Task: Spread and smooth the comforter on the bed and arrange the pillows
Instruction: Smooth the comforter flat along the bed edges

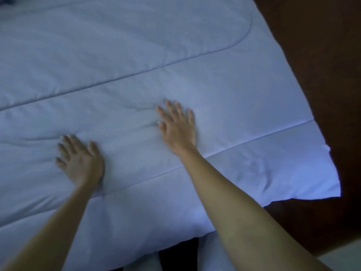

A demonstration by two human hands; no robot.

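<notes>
With left hand (80, 161) and right hand (178, 128) flat on the spread comforter (136, 55) just beyond its near seam (254, 139), fingers (170, 108) splayed, gripping nothing, sweep outward along that seam over what seem faint creases (136, 109).

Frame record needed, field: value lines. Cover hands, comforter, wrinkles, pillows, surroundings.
left hand: flat, fingers spread, palm down on comforter
right hand: flat, fingers spread, palm down on comforter, farther forward than the left
comforter: white, quilted, spread out; stitched seams run diagonally
wrinkles: creases near the right corner; shallow folds ahead of both hands
pillows: none in view
floor: dark brown, beyond the comforter's right edge
</notes>
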